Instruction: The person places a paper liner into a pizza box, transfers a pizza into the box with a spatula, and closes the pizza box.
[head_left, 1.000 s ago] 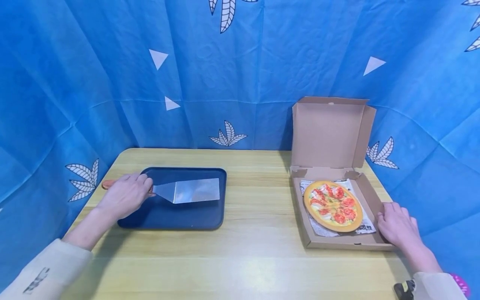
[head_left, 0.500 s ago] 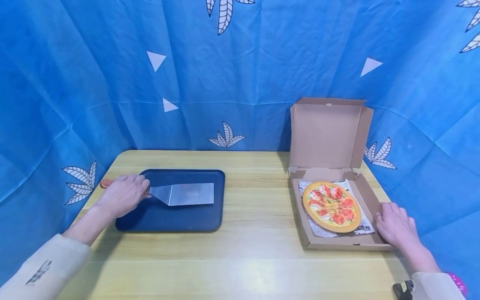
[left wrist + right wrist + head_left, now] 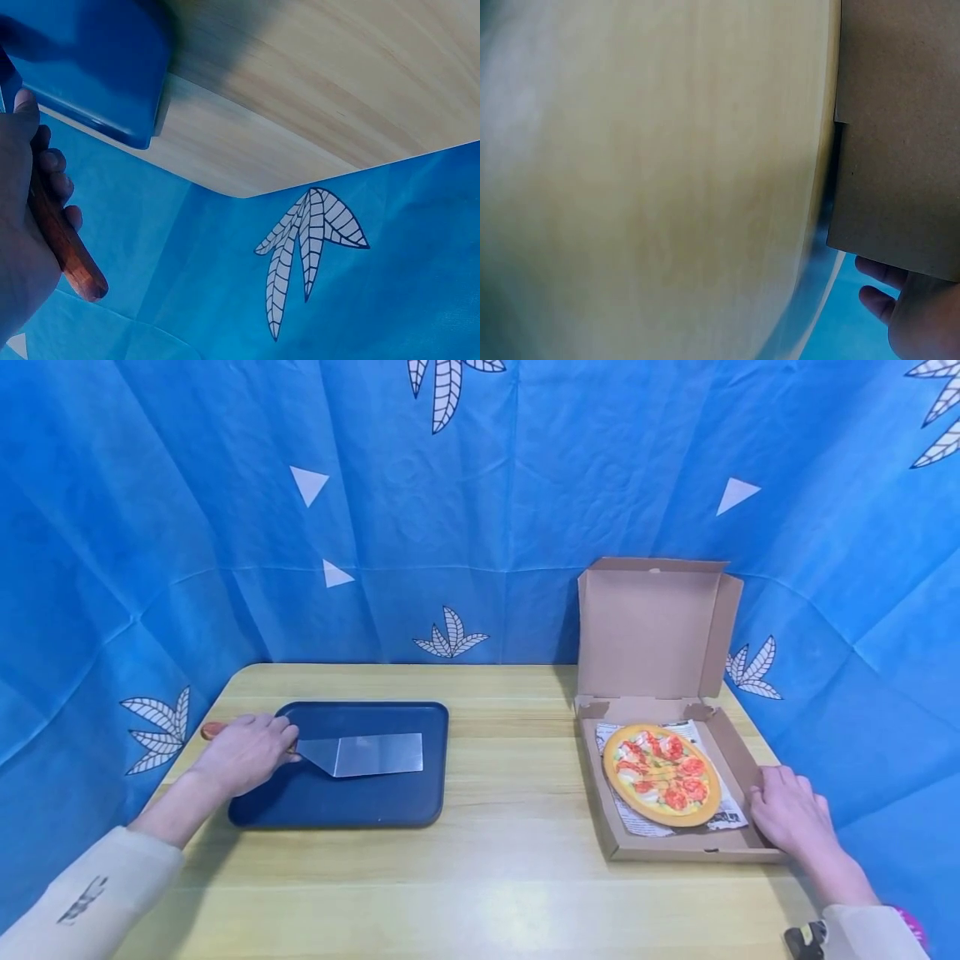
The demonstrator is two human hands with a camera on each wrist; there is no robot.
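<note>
My left hand (image 3: 247, 753) grips the wooden handle of a wide metal spatula (image 3: 378, 754), its blade pointing right over the dark blue tray (image 3: 330, 807). The left wrist view shows fingers wrapped round the reddish-brown handle (image 3: 69, 251), whose butt end sticks out behind the palm. Over on the right, an open cardboard pizza box (image 3: 651, 635) stands with its lid up. Inside it a round pizza (image 3: 662, 777) topped with red and white pieces lies on printed paper (image 3: 641, 822). My right hand (image 3: 793, 810) holds the box's right side wall near the front corner.
Tray and box sit apart on a light wooden table (image 3: 517, 827). Blue cloth (image 3: 465, 510) with leaf and triangle prints hangs behind and at both sides. In the right wrist view, the cardboard (image 3: 900, 165) reaches past the table's edge.
The spatula blade has sunk closer to the tray and shifted slightly left. My right hand keeps its hold on the box. The head view has drifted a little.
</note>
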